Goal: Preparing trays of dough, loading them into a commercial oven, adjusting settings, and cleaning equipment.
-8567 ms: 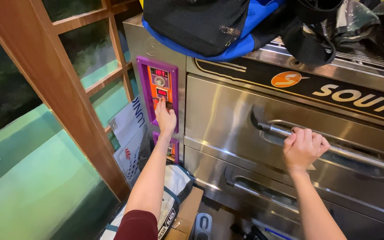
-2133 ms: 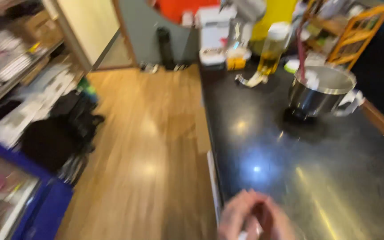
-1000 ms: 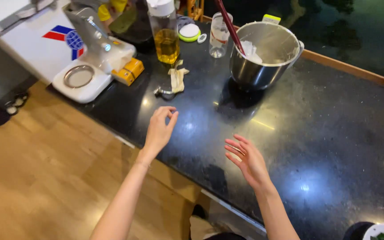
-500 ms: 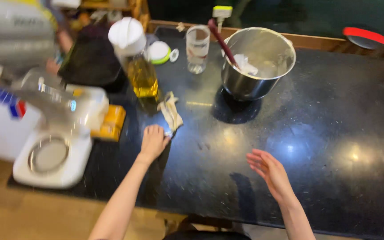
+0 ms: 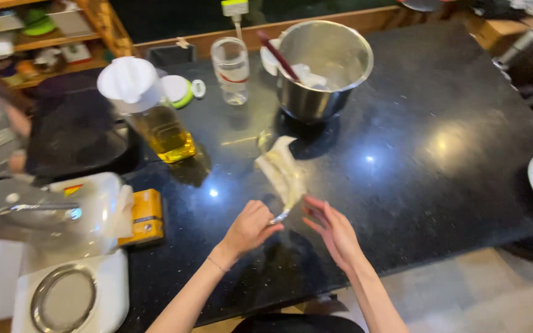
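Left hand (image 5: 249, 227) pinching the low end of a floppy pale dough piece (image 5: 283, 174) over the black counter (image 5: 439, 111); right hand (image 5: 334, 231) spread just beside, touching nothing. Likely to stretch, tear or slip free if lifted unsupported; steel bowl (image 5: 323, 68) and oil jug (image 5: 149, 114) near enough to knock.

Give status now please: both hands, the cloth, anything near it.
Left hand pinching the cloth at its near end. Right hand open beside it, not gripping. Steel bowl and oil jug stand beyond.
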